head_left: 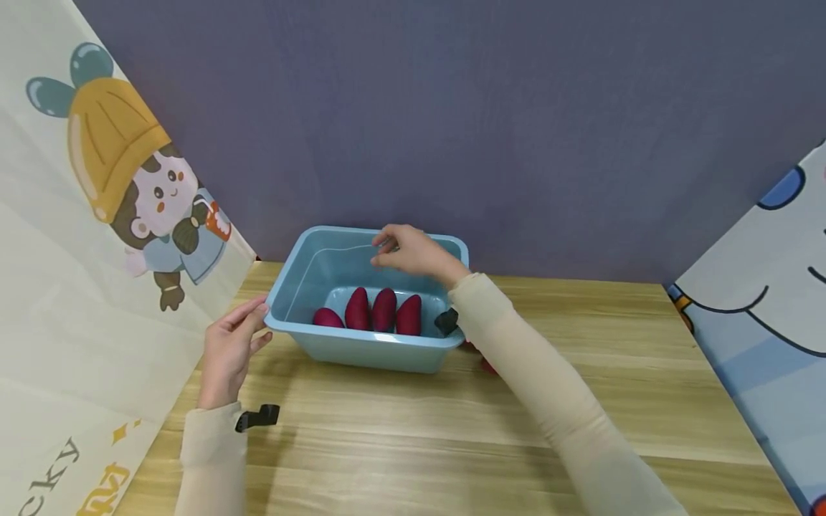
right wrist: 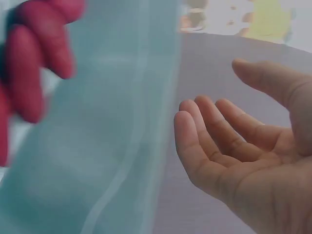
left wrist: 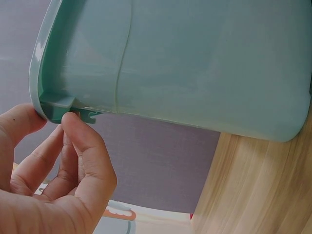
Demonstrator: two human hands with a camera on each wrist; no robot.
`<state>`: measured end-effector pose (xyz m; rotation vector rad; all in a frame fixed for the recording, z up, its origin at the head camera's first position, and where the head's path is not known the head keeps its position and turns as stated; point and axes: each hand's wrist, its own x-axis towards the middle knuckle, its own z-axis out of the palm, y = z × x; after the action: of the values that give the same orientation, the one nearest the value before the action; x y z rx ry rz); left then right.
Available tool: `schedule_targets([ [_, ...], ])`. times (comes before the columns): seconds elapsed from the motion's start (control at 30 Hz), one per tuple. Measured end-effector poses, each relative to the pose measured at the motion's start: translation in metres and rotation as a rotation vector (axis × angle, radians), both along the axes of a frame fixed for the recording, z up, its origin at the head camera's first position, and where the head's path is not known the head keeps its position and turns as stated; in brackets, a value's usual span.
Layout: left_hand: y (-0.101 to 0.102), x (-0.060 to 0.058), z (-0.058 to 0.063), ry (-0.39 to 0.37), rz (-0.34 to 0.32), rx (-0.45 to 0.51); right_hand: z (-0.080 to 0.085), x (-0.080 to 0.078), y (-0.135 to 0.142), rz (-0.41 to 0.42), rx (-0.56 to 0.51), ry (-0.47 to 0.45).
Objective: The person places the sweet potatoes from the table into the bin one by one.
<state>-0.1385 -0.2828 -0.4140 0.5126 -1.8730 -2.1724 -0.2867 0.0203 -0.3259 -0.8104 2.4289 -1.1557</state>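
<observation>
A light blue plastic basin [head_left: 361, 352] stands on the wooden table near the back wall. Along its inside front lie several dark red, tapered things that look like sweet potatoes [head_left: 383, 310]; they also show in the right wrist view as blurred red shapes [right wrist: 25, 73]. My left hand [head_left: 227, 351] pinches the basin's rim at the left front corner, thumb and forefinger at the lip in the left wrist view. Over the basin's back right part hovers my right hand [head_left: 413, 251], fingers loosely bent and apart from the thumb, holding nothing.
More red pieces [head_left: 488, 367] lie on the table [head_left: 400, 444] to the right of the basin, partly hidden behind the right sleeve [head_left: 548, 387]. A dark grey-blue wall [head_left: 452, 122] rises behind. Printed cartoon panels [head_left: 58, 287] border the left and right sides.
</observation>
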Motion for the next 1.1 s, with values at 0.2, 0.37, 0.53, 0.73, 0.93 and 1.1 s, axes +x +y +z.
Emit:
schedule_targets([
  [0.2,0.0,-0.001,0.0,-0.004,0.008,-0.001,0.042,0.021,0.02,0.024,-0.049,0.114],
  [0.37,-0.001,0.0,0.001,-0.008,0.006,0.003,0.053,0.036,0.048,0.03,-0.06,0.167],
  [0.53,0.0,0.0,0.002,-0.006,0.004,0.01,0.047,0.043,0.086,-0.003,-0.036,0.206],
  [0.73,0.0,0.0,0.002,-0.017,-0.004,0.011,0.022,0.046,0.139,-0.075,-0.012,0.209],
  [0.93,0.0,0.0,0.003,-0.019,-0.002,-0.003,-0.038,0.041,0.191,-0.128,-0.043,0.121],
  [1.1,0.0,0.0,0.003,-0.014,-0.013,0.005,-0.097,0.041,0.225,-0.13,-0.089,0.032],
])
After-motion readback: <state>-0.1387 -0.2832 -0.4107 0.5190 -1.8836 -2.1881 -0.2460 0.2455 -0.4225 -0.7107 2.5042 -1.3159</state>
